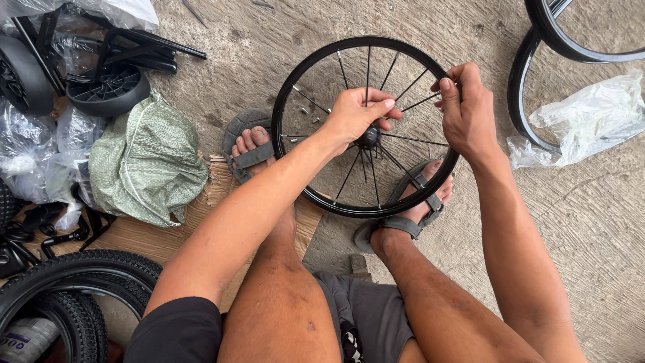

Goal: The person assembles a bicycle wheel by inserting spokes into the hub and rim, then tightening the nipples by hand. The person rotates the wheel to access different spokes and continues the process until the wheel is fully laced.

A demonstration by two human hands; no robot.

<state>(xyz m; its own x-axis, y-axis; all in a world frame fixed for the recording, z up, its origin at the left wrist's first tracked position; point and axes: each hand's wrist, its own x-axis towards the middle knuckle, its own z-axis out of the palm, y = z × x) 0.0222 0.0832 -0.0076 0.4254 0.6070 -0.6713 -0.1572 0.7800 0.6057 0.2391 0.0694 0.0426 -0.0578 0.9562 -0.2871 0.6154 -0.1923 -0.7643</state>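
Observation:
A black bicycle wheel rim [316, 196] with thin spokes lies flat between my two sandalled feet on the concrete. My left hand [357, 114] reaches over the middle, fingers closed on spokes just above the hub [369, 138]. My right hand [465, 107] pinches the rim at its upper right edge, where a spoke [418, 103] meets it. A few small metal bits [316, 121] lie on the ground inside the rim.
A green woven sack [144, 161] sits at the left, with small plastic wheels [111, 91], a black frame and clear plastic wrapping behind it. Knobby tyres [74, 289] lie at lower left on cardboard. Two more black rims [537, 40] and a plastic bag [584, 121] are at upper right.

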